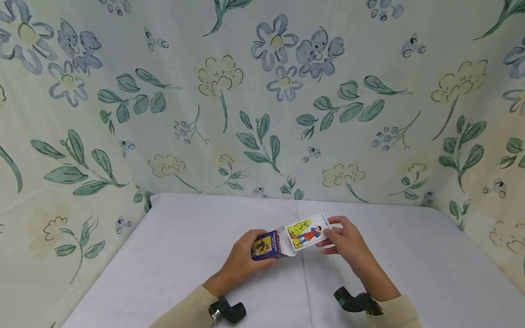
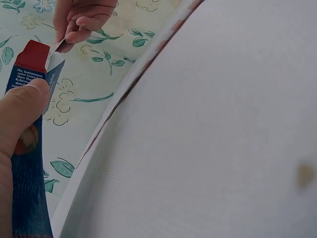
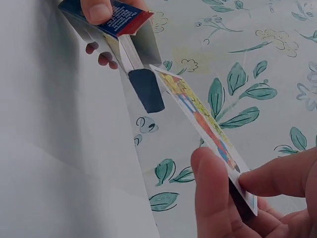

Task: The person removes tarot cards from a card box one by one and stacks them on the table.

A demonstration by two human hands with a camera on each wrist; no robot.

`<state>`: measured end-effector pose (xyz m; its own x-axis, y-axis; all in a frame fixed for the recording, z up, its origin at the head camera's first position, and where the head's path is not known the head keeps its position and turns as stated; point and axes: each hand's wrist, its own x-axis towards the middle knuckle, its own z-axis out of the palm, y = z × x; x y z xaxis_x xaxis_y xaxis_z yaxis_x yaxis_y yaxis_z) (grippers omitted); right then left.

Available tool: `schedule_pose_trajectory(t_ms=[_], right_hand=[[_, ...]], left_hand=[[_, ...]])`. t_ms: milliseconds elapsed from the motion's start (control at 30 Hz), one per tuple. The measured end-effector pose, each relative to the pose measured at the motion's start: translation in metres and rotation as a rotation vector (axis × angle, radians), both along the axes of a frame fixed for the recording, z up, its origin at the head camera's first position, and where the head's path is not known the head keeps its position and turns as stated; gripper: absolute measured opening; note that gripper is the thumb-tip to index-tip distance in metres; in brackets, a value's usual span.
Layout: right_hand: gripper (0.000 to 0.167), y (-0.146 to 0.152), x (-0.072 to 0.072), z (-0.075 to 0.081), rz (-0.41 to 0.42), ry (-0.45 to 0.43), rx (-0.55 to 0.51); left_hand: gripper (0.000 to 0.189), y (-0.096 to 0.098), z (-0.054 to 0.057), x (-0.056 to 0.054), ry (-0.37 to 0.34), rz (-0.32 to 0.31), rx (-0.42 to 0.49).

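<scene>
In the head view my left hand [image 1: 245, 255] grips a dark blue card box [image 1: 265, 246] over the white table. The box's flaps stand open toward the right, and in the right wrist view the edges of more cards [image 3: 130, 52] show inside it. My right hand [image 1: 344, 239] pinches a picture card [image 1: 308, 231] by its right end, between thumb and fingers. That card has a white border, yellow discs and a figure in red and blue. Its left end lies close by the box's open mouth; whether they touch I cannot tell.
A white cloth with a centre crease covers the table [image 1: 184, 237]. Behind and at both sides hangs a floral curtain [image 1: 262, 150]. Black wrist cameras [image 1: 231, 311] are strapped over both sleeves.
</scene>
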<state>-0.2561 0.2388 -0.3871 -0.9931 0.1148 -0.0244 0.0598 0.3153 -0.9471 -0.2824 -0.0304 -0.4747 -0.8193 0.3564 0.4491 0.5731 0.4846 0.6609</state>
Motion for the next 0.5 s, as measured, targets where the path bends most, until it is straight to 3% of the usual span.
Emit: schedule_pose_trajectory(t_ms=[500], right_hand=[[0.054,0.02,-0.006,0.0,-0.091,0.011,0.072]], left_hand=[[0.073,-0.001,-0.001,-0.001,0.002,-0.007,0.027]])
